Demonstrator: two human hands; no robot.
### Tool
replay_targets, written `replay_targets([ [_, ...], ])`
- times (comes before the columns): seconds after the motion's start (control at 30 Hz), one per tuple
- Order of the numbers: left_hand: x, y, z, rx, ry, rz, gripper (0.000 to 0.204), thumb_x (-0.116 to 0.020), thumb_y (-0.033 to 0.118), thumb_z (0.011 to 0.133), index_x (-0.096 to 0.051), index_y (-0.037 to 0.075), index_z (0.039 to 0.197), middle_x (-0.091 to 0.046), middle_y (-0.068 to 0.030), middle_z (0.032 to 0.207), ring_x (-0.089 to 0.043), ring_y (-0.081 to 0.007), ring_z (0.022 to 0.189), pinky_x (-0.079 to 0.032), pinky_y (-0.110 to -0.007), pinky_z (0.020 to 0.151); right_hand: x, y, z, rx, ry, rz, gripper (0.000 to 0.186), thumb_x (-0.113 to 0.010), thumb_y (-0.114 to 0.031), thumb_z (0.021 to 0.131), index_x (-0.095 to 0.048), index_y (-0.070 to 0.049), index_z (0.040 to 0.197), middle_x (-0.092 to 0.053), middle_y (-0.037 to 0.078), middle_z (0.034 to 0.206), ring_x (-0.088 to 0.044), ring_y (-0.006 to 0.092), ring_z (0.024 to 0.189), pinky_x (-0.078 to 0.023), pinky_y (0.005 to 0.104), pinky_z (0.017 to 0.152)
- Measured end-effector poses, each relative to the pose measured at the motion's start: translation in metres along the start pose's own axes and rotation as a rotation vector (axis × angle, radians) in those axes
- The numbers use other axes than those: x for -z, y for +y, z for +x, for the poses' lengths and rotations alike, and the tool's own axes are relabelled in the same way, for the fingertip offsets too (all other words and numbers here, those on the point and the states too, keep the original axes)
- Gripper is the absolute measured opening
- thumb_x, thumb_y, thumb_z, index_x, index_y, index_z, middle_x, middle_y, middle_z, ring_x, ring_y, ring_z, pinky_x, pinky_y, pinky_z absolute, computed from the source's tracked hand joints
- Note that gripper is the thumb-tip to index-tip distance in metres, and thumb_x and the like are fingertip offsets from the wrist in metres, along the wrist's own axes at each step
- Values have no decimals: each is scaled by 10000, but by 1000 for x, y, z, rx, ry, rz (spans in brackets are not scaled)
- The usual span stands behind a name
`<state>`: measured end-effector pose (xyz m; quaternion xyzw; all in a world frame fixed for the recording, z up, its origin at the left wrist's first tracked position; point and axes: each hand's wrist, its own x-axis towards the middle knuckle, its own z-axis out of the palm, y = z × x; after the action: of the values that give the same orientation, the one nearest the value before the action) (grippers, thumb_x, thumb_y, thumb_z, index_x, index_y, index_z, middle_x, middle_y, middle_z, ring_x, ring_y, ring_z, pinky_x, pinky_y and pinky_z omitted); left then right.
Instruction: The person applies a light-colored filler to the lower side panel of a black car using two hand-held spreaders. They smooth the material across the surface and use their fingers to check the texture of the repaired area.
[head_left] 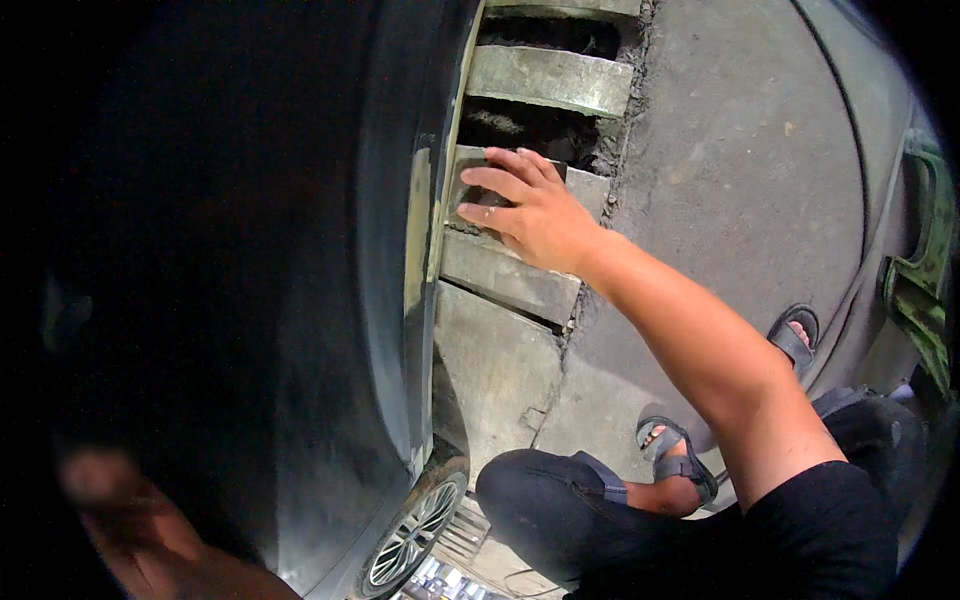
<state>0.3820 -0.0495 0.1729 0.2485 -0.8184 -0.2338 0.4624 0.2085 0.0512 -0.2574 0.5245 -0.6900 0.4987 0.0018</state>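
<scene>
My right hand (530,205) reaches in from the lower right, palm down, with its fingers spread and stretched toward the lower edge of a dark car body panel (300,250). Its fingertips are close to that edge; whether they touch it I cannot tell. Beneath the fingers is a dark, flat patch (482,192) over a concrete slab, too unclear to name. A pale yellowish strip (417,230) runs along the panel's edge beside the hand. At the lower left, a dim brown shape like my left forearm (190,560) lies against the dark panel, its end blurred and its fingers indistinct.
Concrete slabs (550,80) with dark gaps between them line the car's side. The car's wheel (415,530) stands near my bent knee (540,510). My sandalled foot (680,465) rests on the concrete. A black cable (850,130) and a green part (925,260) lie at right.
</scene>
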Motion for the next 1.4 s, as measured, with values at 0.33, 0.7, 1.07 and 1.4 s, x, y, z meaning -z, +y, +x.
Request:
replay_targets([
  [0.33,74,-15,39,-88,-447,-34,604,-421,355,937,-359,-94,1336,-278,-256,1444,-274,-379,1347,-177,-497,1121,9,9,16,26,-1,-18,482,-669,-18,673,-638,-234,1103,-455,25,1313,-338,286,1305,-274,483,1077],
  [0.7,56,-2,37,88,-655,-251,520,-428,202,935,-333,-103,1346,-282,-207,1458,-268,-295,1364,-172,-401,1142,18,17,27,15,28,30,484,-677,-31,681,-632,-229,1120,-439,41,1328,-311,297,1323,-242,499,1094],
  [1.07,31,-3,17,95,-87,-161,571,-473,219,924,-303,-120,1350,-312,-251,1421,-314,-361,1321,-194,-448,1134,25,27,35,36,47,-16,447,-645,-13,690,-630,-210,1091,-450,41,1317,-333,307,1309,-267,505,1084],
  [1.4,90,-18,41,-31,-230,67,628,-573,274,862,-377,-137,1295,-447,-301,1269,-490,-383,1150,-384,-450,1027,24,41,31,6,-35,-26,476,-618,11,694,-645,-220,1110,-443,47,1330,-317,308,1319,-253,511,1092],
])
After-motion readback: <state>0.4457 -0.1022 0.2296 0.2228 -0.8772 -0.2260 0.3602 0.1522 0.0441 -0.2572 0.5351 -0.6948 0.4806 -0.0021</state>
